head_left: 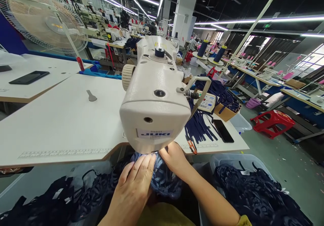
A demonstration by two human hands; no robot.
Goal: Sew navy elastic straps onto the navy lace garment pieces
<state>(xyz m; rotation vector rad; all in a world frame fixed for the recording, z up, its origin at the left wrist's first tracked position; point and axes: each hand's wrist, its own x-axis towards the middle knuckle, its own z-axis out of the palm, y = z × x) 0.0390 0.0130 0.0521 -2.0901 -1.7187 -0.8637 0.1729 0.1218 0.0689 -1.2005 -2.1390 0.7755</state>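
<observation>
A cream sewing machine (154, 94) stands on the white table (63, 124) and fills the middle of the view. Just under its head lies a piece of dark blue lace fabric (162, 178). My left hand (134, 185) rests flat on the fabric with its fingers stretched toward the machine. My right hand (174, 160) presses on the fabric from the right, fingers curled at the machine's underside. The needle area is hidden by the machine head.
Dark blue straps (199, 128), orange snips (192, 147) and a black phone (223, 130) lie right of the machine. Bins of dark fabric sit at lower left (50, 202) and lower right (255, 189). A fan (43, 20), another phone (29, 77), a red stool (272, 121).
</observation>
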